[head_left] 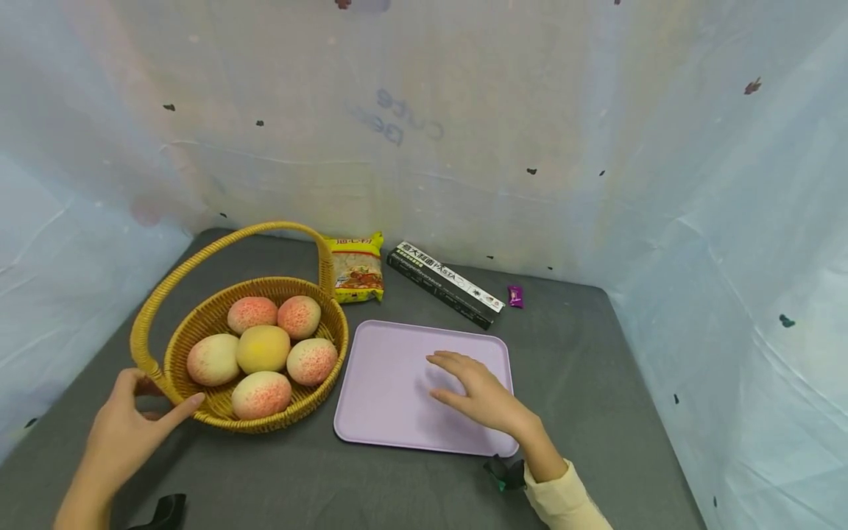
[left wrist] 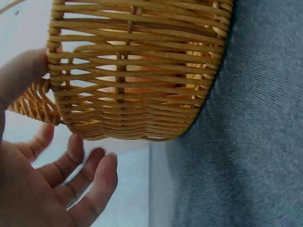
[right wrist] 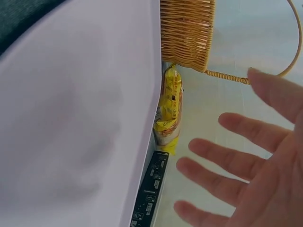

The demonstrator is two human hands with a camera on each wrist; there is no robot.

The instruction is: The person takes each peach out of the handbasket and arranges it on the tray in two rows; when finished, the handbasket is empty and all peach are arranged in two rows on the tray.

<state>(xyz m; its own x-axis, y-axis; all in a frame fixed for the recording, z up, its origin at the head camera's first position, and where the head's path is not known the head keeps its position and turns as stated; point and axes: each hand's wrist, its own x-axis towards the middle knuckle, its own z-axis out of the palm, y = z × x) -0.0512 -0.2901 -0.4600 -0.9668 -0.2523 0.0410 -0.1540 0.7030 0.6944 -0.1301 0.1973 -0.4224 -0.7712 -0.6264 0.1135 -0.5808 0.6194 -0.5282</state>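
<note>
The basket (head_left: 301,411) holding 6 fruits (head_left: 263,348) sits left of centre, its long axis and handle (head_left: 174,282) running lower left to upper right. The left hand (head_left: 126,430) loosely grips its lower-left rim; the right hand (head_left: 480,394), fingers spread, holds nothing above the tray (head_left: 387,383).

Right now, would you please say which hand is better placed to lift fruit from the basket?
Probably the right hand: it hovers empty over the tray, while the left hand has the basket's rim between thumb and fingers.
</note>
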